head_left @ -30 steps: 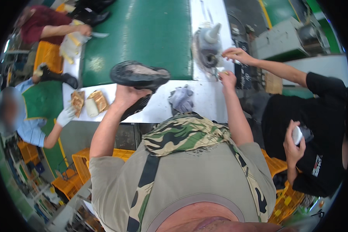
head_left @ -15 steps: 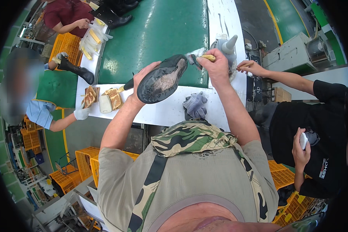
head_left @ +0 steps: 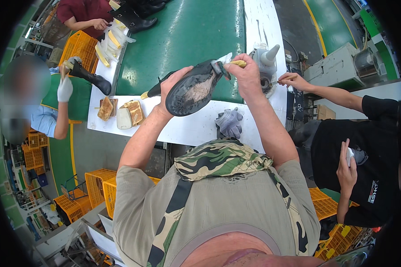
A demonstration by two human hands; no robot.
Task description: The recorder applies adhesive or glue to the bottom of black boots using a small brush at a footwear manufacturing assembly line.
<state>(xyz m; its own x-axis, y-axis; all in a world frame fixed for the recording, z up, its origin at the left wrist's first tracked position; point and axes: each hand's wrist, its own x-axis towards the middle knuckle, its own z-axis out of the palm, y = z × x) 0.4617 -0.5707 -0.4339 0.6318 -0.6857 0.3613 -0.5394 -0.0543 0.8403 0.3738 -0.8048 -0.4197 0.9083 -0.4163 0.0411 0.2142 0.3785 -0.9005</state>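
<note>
Since half a second ago, both of my arms have risen a little and the shoe has swung so that its sole faces me more squarely, toe toward my right. Beyond my hands runs the long green conveyor belt (head_left: 187,35), and just under them lies the white worktable (head_left: 191,129).

My left hand (head_left: 173,86) is wrapped closed around the heel end of the black leather shoe with its pale roughened sole (head_left: 194,91), holding it up in the air above the table edge, sole turned to me. My right hand (head_left: 247,75) is closed on a small yellow-handled brush (head_left: 231,64), whose bristle end rests on the toe of the sole, right beside my left fingers.

I judge the coating of the sole to be under way: the middle of the sole looks pale and grey, but I cannot tell which part is wet, so how much is left stays unclear.

Past my right hand stands a grey glue pot with a white cone spout (head_left: 265,62), where another person's hand dips a stick. Below my right wrist lies a crumpled grey work glove (head_left: 229,122). Left of my left hand rest tan insole pieces (head_left: 120,111) on the table.
</note>
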